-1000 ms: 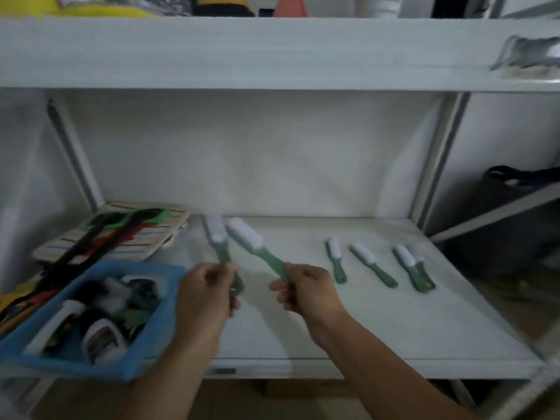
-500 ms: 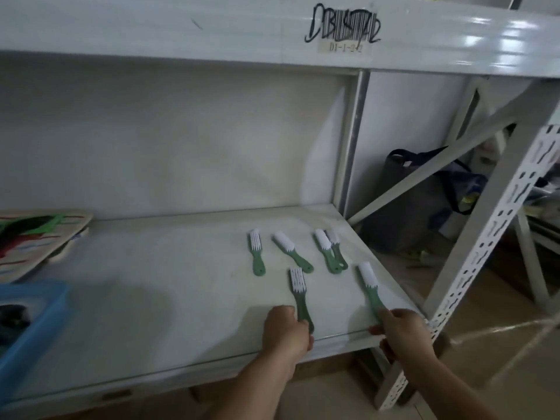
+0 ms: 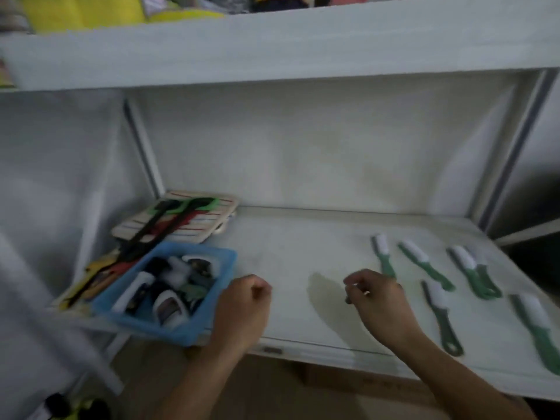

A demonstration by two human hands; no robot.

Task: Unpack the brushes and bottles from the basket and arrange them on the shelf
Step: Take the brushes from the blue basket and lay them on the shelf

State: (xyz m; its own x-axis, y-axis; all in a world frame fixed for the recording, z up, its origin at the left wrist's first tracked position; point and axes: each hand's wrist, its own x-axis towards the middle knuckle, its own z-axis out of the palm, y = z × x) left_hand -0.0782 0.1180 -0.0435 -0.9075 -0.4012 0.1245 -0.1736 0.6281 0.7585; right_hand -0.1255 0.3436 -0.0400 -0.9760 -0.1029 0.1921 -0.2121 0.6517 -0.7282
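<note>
A blue basket (image 3: 212,310) stands at the left front of the white shelf (image 3: 303,253), holding white bottles (image 3: 169,309) and dark items. Several green-handled brushes with white bristles lie on the right half of the shelf, among them one (image 3: 383,256) at the left of the group, one (image 3: 441,316) near the front and one (image 3: 539,328) at the far right. My left hand (image 3: 245,307) hovers just right of the basket, fingers curled, holding nothing. My right hand (image 3: 375,298) hangs over the shelf's middle with fingers loosely curled and nothing in it.
A striped flat board (image 3: 188,225) with black, green and red straps lies behind the basket at the back left. White uprights (image 3: 509,153) frame the bay. The upper shelf (image 3: 272,47) carries yellow items. A dark bag sits beyond the right upright.
Both hands have let go of the two brushes, which now lie at the front right of the shelf. My hands and the view have swung back left toward the basket.
</note>
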